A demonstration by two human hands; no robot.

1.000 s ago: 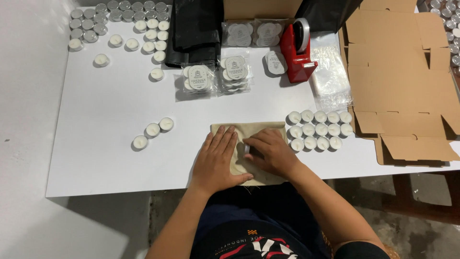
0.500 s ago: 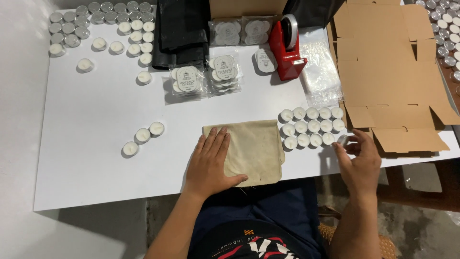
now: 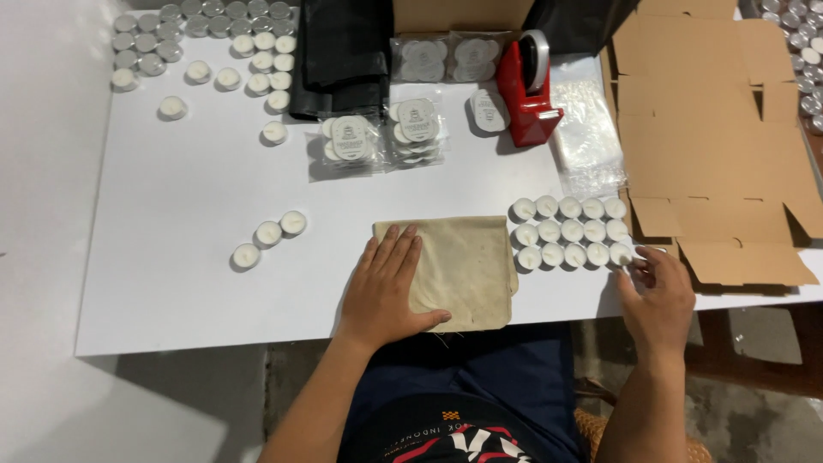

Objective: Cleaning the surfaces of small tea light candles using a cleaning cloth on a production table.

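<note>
Fingers of left hand (image 3: 387,287) flat, open on beige cloth (image 3: 463,267), right hand (image 3: 658,296) fingers open, touching tealight (image 3: 621,255) at row end.

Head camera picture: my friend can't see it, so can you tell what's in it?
A person's left hand lies flat on a folded beige cloth on a white table, while the right hand touches the corner of a block of small white tealight candles. Behind are more candles, a red tape dispenser and flattened cardboard.
</note>
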